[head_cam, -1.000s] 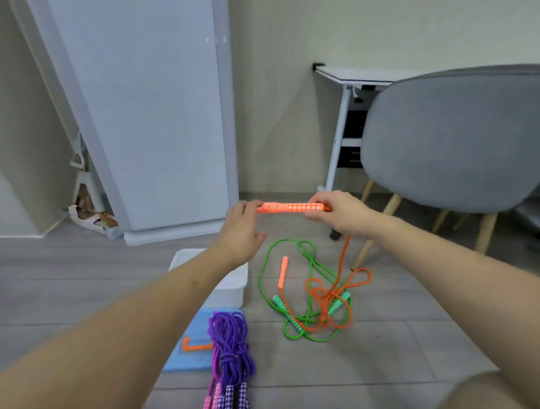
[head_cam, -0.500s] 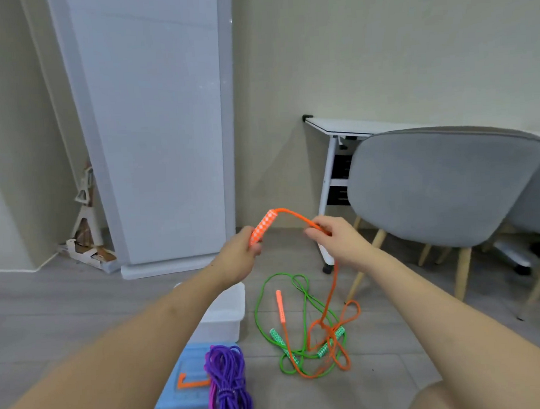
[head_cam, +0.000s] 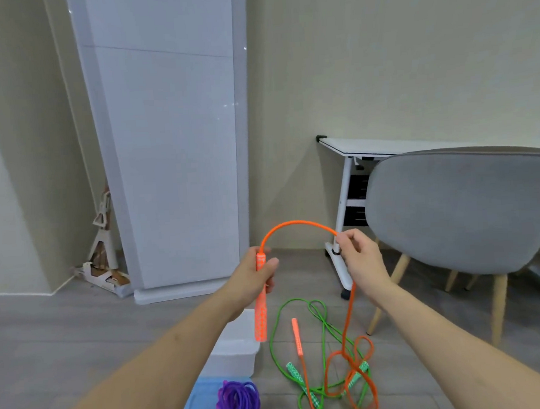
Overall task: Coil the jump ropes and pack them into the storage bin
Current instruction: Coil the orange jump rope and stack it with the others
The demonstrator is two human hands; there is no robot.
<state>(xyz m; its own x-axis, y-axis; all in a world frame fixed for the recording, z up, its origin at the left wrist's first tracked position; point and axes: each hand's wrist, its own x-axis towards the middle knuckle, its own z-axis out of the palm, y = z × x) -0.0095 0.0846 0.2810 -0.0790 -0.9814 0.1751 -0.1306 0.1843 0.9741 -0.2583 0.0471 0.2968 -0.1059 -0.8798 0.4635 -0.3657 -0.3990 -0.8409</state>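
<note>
1. The orange jump rope (head_cam: 298, 224) arches between both hands; its upright handle (head_cam: 260, 301) is gripped by the left hand (head_cam: 256, 278); the right hand (head_cam: 361, 262) pinches the cord.
2. Its tail drops below the right hand onto the floor, tangled with a green rope (head_cam: 278, 351).
3. A white storage bin (head_cam: 235, 350) sits under the left hand; a coiled purple rope (head_cam: 238, 403) lies nearer.

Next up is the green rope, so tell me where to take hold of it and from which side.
Take a green-and-white patterned handle of the green jump rope, the left one, coming from above and the left. It is rigid and lies flat on the grey floor. The orange cord crosses the tangle to its right, so that side is probably more cluttered.
</note>
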